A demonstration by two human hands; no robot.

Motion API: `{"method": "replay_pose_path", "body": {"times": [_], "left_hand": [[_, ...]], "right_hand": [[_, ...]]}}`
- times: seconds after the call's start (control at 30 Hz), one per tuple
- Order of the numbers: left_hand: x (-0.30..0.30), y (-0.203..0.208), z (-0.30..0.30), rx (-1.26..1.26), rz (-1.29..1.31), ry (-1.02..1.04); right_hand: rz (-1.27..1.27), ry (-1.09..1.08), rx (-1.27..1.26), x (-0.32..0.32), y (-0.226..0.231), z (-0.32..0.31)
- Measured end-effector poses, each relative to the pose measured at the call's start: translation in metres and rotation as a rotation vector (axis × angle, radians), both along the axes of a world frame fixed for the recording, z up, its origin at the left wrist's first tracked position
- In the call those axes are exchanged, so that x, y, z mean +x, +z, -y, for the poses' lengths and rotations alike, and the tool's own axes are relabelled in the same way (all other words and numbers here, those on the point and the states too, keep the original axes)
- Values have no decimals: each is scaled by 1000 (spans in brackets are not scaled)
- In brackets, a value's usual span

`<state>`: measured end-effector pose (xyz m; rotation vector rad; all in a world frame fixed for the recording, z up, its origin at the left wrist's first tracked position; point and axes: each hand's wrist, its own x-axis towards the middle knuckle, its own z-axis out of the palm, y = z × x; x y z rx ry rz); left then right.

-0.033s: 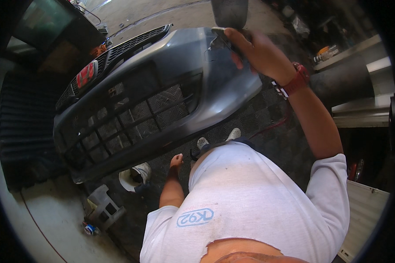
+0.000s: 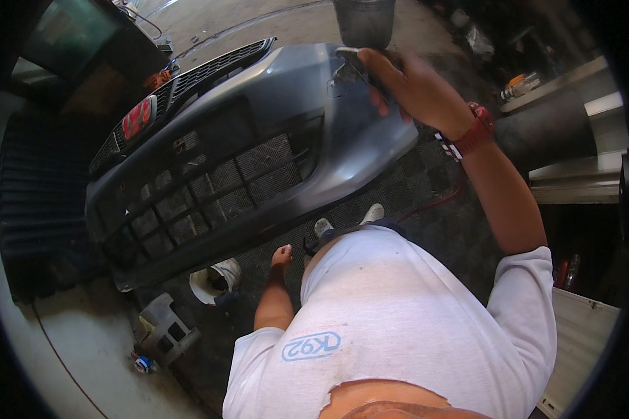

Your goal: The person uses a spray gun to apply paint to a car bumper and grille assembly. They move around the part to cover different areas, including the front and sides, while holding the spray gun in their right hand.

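Note:
A large grey car bumper stands tilted across the view, with a lower mesh opening. Against its upper right corner my right hand is closed around a thin, flat pad with a pale edge. The fingers hide most of that pad, so I cannot make out its kind. Motion blurs the back of the hand. A red watch circles the right wrist. My left hand hangs low beside my body, below the bumper's bottom edge; its fingers are curled in and nothing shows in them.
A black honeycomb grille with a red badge runs along the bumper's far edge. A white bucket and a grey plastic step stool stand at lower left. Beyond the bumper is a dark bin. A red hose lies on the floor to the right.

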<state>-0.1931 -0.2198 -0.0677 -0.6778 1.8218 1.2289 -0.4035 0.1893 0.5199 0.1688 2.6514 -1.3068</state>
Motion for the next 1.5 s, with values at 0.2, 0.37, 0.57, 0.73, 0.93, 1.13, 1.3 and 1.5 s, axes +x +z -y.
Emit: {"method": "replay_pose_path", "body": {"times": [0.2, 0.37, 0.57, 0.73, 0.93, 1.13, 1.3, 1.5], "left_hand": [[-1, 18, -8, -19, 53, -29], [5, 15, -4, -62, 45, -68], [2, 1, 1, 14, -20, -36], [-14, 14, -11, 42, -46, -18], [-20, 8, -23, -45, -17, -57], [-10, -29, -7, -72, -38, -247], [-12, -11, -19, -50, 45, -99], [-11, 8, -31, -28, 55, -44]], "right_hand": [[-13, -7, -128, 24, -4, 0], [10, -28, -110, 33, -10, -1], [29, -2, -339, 42, -24, 0], [-11, -54, -208, 38, -27, -13], [-174, -109, -152, 38, -30, -20], [-33, -32, -311, 33, -16, -6], [-52, -21, -406, 24, -20, -6], [-25, -117, -255, -1, -29, -30]]}}
